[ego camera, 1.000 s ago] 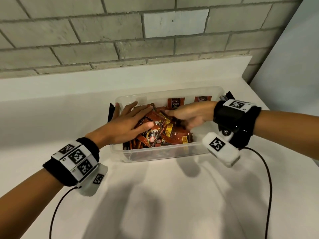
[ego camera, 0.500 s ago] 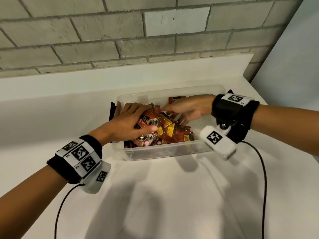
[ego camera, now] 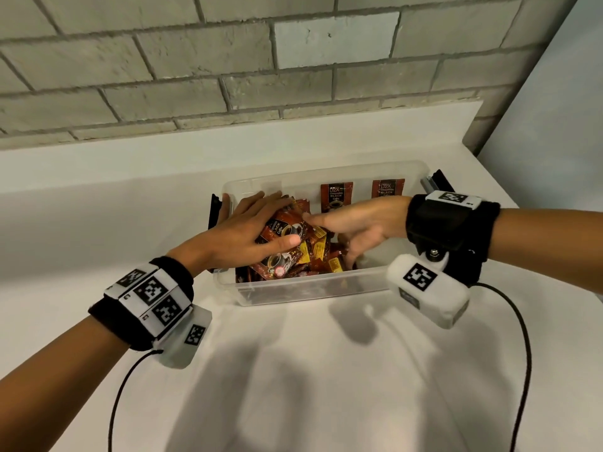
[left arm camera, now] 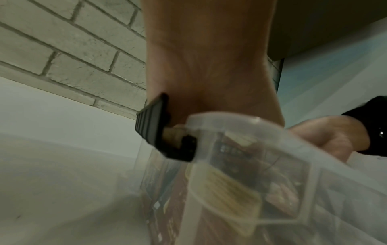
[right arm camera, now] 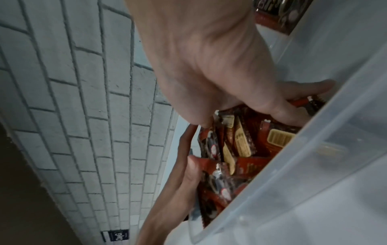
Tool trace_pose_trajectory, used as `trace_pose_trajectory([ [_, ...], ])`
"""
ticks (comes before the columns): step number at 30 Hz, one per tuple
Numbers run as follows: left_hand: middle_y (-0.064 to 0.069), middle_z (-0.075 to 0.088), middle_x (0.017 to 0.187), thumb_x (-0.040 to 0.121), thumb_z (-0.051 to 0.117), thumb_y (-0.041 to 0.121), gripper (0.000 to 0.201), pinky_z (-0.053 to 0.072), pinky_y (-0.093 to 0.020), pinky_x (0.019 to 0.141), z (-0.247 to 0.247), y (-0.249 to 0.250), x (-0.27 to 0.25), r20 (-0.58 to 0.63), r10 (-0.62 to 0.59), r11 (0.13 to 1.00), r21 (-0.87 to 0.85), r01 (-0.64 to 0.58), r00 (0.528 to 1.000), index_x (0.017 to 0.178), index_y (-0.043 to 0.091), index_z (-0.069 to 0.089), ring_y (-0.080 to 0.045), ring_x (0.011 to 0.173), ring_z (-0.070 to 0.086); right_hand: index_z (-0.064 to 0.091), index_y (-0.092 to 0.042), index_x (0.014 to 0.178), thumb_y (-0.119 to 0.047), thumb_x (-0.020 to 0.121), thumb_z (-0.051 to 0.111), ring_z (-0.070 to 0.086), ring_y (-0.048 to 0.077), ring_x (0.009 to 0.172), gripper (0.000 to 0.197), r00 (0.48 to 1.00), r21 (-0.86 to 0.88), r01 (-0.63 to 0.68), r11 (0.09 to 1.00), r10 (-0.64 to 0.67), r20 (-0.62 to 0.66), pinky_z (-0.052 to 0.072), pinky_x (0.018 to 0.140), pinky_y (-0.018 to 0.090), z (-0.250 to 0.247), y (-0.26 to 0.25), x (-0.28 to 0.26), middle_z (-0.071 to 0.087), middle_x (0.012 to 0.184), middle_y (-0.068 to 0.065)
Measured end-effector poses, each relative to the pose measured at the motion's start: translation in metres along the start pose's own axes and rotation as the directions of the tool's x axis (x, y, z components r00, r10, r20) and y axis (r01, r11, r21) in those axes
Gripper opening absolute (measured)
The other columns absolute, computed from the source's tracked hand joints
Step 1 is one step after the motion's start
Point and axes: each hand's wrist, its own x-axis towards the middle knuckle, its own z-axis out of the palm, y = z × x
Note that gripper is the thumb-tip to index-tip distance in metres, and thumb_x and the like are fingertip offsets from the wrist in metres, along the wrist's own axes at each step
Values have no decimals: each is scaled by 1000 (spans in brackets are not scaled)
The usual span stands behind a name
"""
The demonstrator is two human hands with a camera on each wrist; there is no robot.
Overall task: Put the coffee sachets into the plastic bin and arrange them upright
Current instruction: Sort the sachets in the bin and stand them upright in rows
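On the white counter (ego camera: 293, 386), against the brick wall (ego camera: 195, 60), stands the clear plastic bin (ego camera: 310, 290), and both hands reach into it. Much is hidden: the left hand (ego camera: 241, 236) covers the left part of the sachet pile (ego camera: 313, 252), and the right hand (ego camera: 362, 223) covers the middle. In the left wrist view the picture is blurred, and the sachets show only dimly through the bin wall. The lower fingers of the right hand go down behind the sachets near the front wall, so I cannot tell if they hold any.

Most sachets in the pile lean or lie crossed, with their long sides pointing in different directions. Two sachets (ego camera: 336, 197) stand upright against the far wall, long axis vertical, faces toward the camera.

The left hand lies on top of the pile with fingers almost straight, and its thumb (ego camera: 287, 243) presses the face of one tilted sachet. The right hand is loosely open, forefinger stretched to the left over the pile. The pile is under both palms and between them.
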Motion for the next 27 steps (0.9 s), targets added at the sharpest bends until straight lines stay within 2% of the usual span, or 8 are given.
trace_pose_trajectory([
  [5, 13, 2, 158, 60, 10, 95, 103, -13, -57, 113, 0, 1, 0, 0, 10, 1000, 4, -10, 1000, 147, 41, 6, -9, 145, -5, 40, -12, 138, -40, 101, 33, 46, 34, 128, 47, 994, 62, 95, 994, -98, 43, 29, 110, 58, 18, -16, 8, 48, 139, 17],
  [9, 12, 1, 158, 59, 11, 94, 104, -15, -56, 113, -2, 0, 1, 37, -4, 1000, -7, 4, 999, 148, 40, 6, -11, 146, -4, 25, -18, 147, -54, 95, 36, 36, 40, 134, 64, 995, 57, 66, 996, -70, 76, 25, 109, 63, 6, -12, 2, 30, 150, 21],
  [12, 11, 3, 159, 60, 11, 92, 102, -17, -53, 112, -5, 0, 0, 63, -13, 999, -29, 15, 998, 148, 39, 8, -13, 146, -4, 23, -15, 148, -61, 92, 34, 30, 44, 135, 73, 999, -126, 33, 991, -36, -21, 28, 106, 65, -16, -8, -14, 25, 152, 22],
  [15, 11, 4, 159, 59, 7, 94, 103, -17, -54, 112, -5, 0, 1, 68, -15, 1000, -20, 17, 998, 147, 40, 11, -14, 146, -2, 49, -4, 130, -42, 100, 38, 56, 31, 113, 50, 969, -413, 56, 909, -149, -196, 50, 93, 43, -37, -12, -28, 54, 130, 19],
  [18, 11, 5, 158, 58, 6, 95, 103, -16, -55, 112, -4, -1, 0, 60, -9, 1000, -26, 10, 998, 146, 42, 13, -14, 146, -1, 56, -2, 117, -13, 101, 38, 55, 18, 76, 27, 898, -808, 8, 589, -359, -253, 43, 61, 17, -47, -16, -31, 61, 101, 12],
  [20, 11, 6, 158, 59, 6, 94, 102, -17, -55, 112, -4, -1, 0, 54, -8, 1000, -23, 10, 998, 146, 42, 14, -15, 146, -1, 52, -11, 123, -4, 99, 32, 45, 15, 65, 32, 888, -960, -49, 275, -429, -169, 34, 50, 16, -50, -14, -28, 54, 94, 11],
  [23, 10, 6, 158, 58, 5, 95, 103, -18, -54, 112, -4, -1, 0, 53, -5, 1000, -18, 6, 999, 146, 42, 15, -15, 146, 0, 15, -38, 149, 4, 96, 30, 47, 24, 84, 69, 906, -988, -142, -67, -410, -103, 32, 53, 23, -55, -6, -14, 41, 116, 11],
  [27, 10, 8, 158, 62, 8, 92, 100, -18, -54, 112, -3, -1, 1, 46, -1, 999, -36, 3, 999, 146, 40, 15, -17, 146, 2, 8, -34, 151, -4, 100, 26, 33, 31, 129, 62, 897, -874, -276, -400, -434, -85, 36, 78, 31, -60, 6, -2, 26, 147, 13],
])
